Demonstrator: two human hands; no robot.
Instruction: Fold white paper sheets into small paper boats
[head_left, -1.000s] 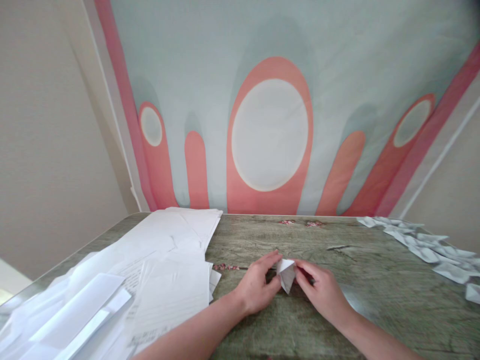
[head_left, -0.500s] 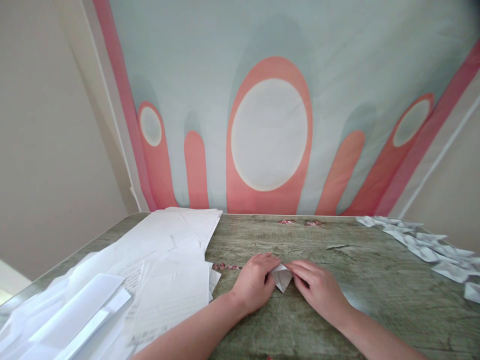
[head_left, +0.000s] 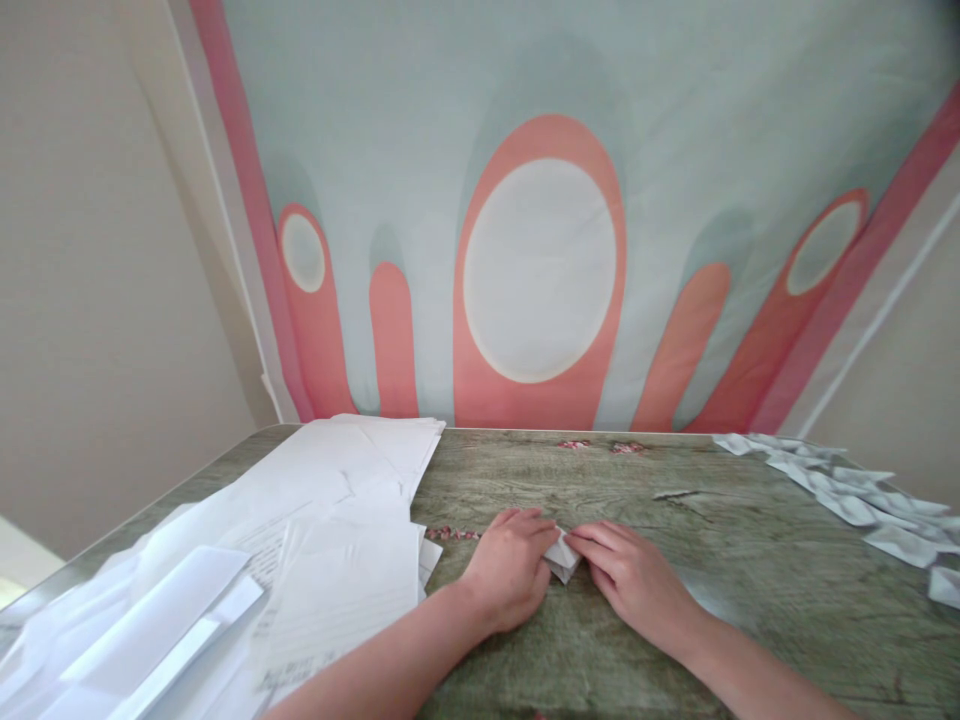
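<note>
A small folded white paper lies between my two hands on the wood-grain table. My left hand is closed on the paper's left side, its fingers bent over that edge. From the other side, my right hand pinches the upper right edge with its fingers pressed together. The paper's pointed lower end faces me. Both thumbs are mostly hidden.
Loose white sheets cover the table's left side, with folded strips on top. Several folded white paper pieces line the right edge. Behind the table stands a green and coral patterned panel.
The folded paper has turned slightly and its visible face looks different. My fingers have shifted a little on its edges, and my left thumb has moved in against the hand.
</note>
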